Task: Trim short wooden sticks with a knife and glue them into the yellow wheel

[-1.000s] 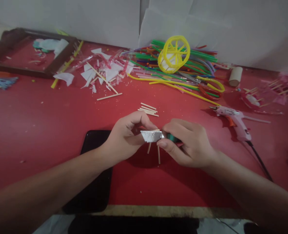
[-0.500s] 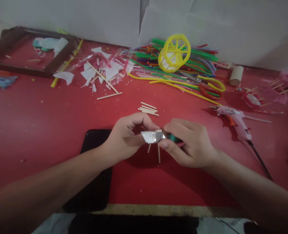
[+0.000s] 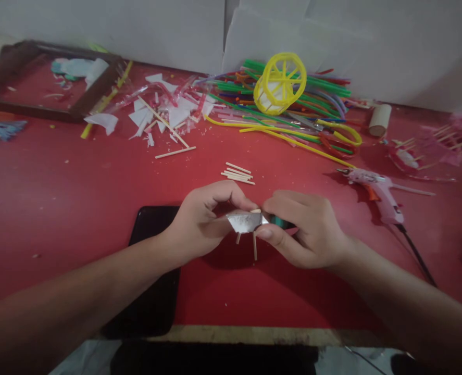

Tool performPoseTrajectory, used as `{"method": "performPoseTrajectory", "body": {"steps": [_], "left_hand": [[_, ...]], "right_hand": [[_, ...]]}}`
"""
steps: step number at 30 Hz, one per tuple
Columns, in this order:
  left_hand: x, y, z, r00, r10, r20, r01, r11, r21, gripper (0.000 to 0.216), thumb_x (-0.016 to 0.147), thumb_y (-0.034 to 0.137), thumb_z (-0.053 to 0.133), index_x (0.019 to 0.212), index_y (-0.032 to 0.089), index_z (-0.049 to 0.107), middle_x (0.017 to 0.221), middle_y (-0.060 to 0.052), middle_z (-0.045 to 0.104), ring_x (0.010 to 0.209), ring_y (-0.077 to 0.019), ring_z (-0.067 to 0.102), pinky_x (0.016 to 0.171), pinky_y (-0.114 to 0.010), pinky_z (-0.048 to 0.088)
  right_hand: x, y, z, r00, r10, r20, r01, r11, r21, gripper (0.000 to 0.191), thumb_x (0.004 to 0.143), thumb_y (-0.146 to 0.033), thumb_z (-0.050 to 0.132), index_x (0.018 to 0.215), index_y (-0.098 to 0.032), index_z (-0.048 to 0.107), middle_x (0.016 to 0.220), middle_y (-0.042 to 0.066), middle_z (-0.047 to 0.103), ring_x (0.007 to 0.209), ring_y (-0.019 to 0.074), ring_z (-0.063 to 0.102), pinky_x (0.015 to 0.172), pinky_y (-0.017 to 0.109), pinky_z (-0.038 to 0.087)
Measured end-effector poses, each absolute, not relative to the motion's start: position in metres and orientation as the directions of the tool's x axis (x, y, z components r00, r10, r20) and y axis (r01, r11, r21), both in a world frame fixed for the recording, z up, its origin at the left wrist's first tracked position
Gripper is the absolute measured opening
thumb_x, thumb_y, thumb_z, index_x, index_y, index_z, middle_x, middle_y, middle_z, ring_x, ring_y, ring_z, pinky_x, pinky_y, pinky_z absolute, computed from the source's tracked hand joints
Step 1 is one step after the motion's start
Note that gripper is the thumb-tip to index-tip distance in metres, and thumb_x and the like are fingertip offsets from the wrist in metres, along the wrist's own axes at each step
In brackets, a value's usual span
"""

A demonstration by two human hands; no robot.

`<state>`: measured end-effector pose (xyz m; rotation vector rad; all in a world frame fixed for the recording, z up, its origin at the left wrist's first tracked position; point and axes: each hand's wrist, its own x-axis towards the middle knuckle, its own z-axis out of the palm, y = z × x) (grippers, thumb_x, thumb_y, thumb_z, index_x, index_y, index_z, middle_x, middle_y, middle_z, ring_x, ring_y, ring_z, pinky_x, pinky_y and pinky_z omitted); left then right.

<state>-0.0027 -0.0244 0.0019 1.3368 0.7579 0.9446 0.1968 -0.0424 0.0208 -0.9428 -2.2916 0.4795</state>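
Note:
Over the red table [image 3: 59,198], my left hand [image 3: 201,221] pinches a small white paper piece [image 3: 244,221] that has thin wooden sticks [image 3: 254,246] hanging down from it. My right hand [image 3: 304,229] is closed too, with its thumb and fingers pressed on the paper's right edge. A teal object [image 3: 279,222] shows inside the right hand's grip; I cannot make out what it is. Both hands meet a little above the table's middle.
A black phone [image 3: 150,276] lies under my left forearm. Loose short sticks [image 3: 237,175] lie beyond the hands. A pink glue gun [image 3: 375,191] rests at right. A yellow straw wheel [image 3: 279,83] sits on coloured straws [image 3: 312,99]. Paper scraps [image 3: 164,112] and a wooden frame [image 3: 47,78] lie at left.
The white paper piece has tilted slightly between my fingers and looks darker. Both hands stay in nearly the same place.

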Motion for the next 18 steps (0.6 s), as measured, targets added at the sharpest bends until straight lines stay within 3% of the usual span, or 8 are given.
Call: {"method": "performPoseTrajectory", "body": {"steps": [7, 10, 13, 16, 18], "left_hand": [[-0.003, -0.027, 0.009, 0.448, 0.875, 0.183, -0.005, -0.203, 0.979, 0.011, 0.075, 0.008, 0.070, 0.071, 0.018, 0.065, 0.069, 0.000, 0.065, 0.060, -0.0106, 0.059, 0.056, -0.021, 0.048], [-0.002, -0.027, 0.011, 0.470, 0.856, 0.216, -0.004, -0.242, 0.970, 0.011, 0.080, 0.014, 0.069, 0.071, 0.018, 0.064, 0.071, -0.001, 0.067, 0.064, -0.0121, 0.063, 0.062, -0.023, 0.051], [-0.001, -0.024, 0.009, 0.354, 0.909, 0.221, 0.003, -0.238, 0.971, 0.012, 0.079, 0.016, 0.071, 0.072, 0.018, 0.061, 0.071, -0.001, 0.067, 0.066, -0.0117, 0.062, 0.062, -0.022, 0.051], [-0.001, -0.021, 0.005, 0.329, 0.921, 0.206, -0.003, -0.217, 0.976, 0.010, 0.081, 0.019, 0.071, 0.077, 0.017, 0.061, 0.076, -0.001, 0.067, 0.070, -0.0117, 0.062, 0.066, -0.022, 0.051], [-0.001, -0.021, 0.004, 0.345, 0.919, 0.191, -0.010, -0.199, 0.980, 0.008, 0.083, 0.021, 0.069, 0.082, 0.017, 0.063, 0.081, -0.002, 0.066, 0.074, -0.0119, 0.063, 0.069, -0.022, 0.052]], "right_hand": [[0.204, -0.034, 0.023, -0.539, 0.751, 0.383, 0.562, 0.658, -0.500, 0.030, 0.095, -0.042, 0.050, 0.076, -0.019, 0.056, 0.063, -0.003, 0.052, 0.055, 0.0086, 0.043, 0.053, 0.024, 0.031], [0.213, -0.028, 0.026, -0.397, 0.805, 0.440, 0.626, 0.588, -0.511, 0.028, 0.095, -0.039, 0.050, 0.076, -0.019, 0.056, 0.061, -0.003, 0.052, 0.053, 0.0086, 0.044, 0.053, 0.025, 0.032], [0.215, -0.025, 0.026, -0.270, 0.836, 0.478, 0.656, 0.523, -0.544, 0.031, 0.096, -0.042, 0.046, 0.076, -0.020, 0.056, 0.059, -0.003, 0.051, 0.052, 0.0093, 0.045, 0.052, 0.025, 0.034], [0.212, -0.021, 0.019, -0.230, 0.863, 0.450, 0.769, 0.445, -0.459, 0.028, 0.095, -0.043, 0.047, 0.082, -0.020, 0.056, 0.068, 0.001, 0.058, 0.061, 0.0139, 0.053, 0.057, 0.028, 0.039], [0.212, -0.017, 0.011, -0.181, 0.894, 0.411, 0.868, 0.341, -0.361, 0.020, 0.093, -0.037, 0.049, 0.096, -0.018, 0.056, 0.084, 0.008, 0.063, 0.076, 0.0211, 0.060, 0.064, 0.033, 0.044]]}}
